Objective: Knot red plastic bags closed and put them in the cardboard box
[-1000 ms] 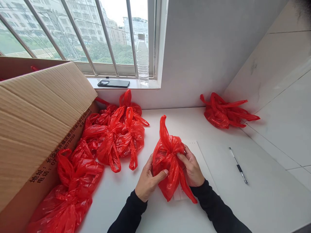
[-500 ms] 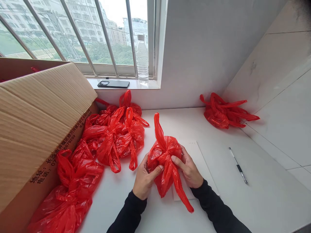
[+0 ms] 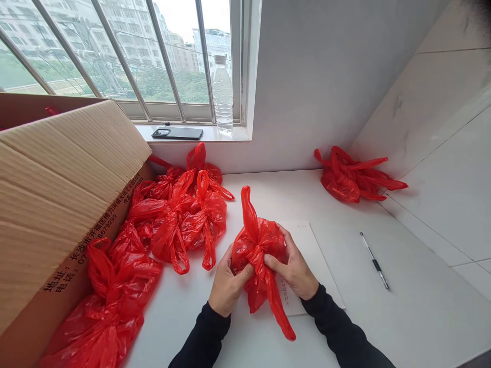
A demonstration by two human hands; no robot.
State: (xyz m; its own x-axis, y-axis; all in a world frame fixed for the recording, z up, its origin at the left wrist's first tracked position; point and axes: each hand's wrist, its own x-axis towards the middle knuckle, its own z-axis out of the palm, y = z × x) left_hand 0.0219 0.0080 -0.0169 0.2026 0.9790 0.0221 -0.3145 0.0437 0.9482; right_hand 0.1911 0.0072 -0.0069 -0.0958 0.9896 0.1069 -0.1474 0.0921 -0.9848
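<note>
Between my two hands is a knotted red plastic bag (image 3: 258,248), full and rounded, one handle sticking up and the other trailing down toward me. My left hand (image 3: 227,283) grips its left side, thumb pressed near the knot. On the right side my right hand (image 3: 294,267) holds it, thumb at the knot and fingers behind. What the bag contains cannot be made out. A sheet of white paper (image 3: 312,266) with small handwriting lies under the bag and my right hand.
More tied red bags (image 3: 178,220) are heaped at the left beside an open cardboard box (image 3: 72,168). A pen (image 3: 375,261) and other red bags (image 3: 351,176) lie on the right. The windowsill bears a phone (image 3: 177,133) and a water bottle (image 3: 223,97).
The bag has turned slightly in my hands, its lower handle swinging left and its upper handle dipping. More handwriting on the paper shows. Both hands keep their hold.
</note>
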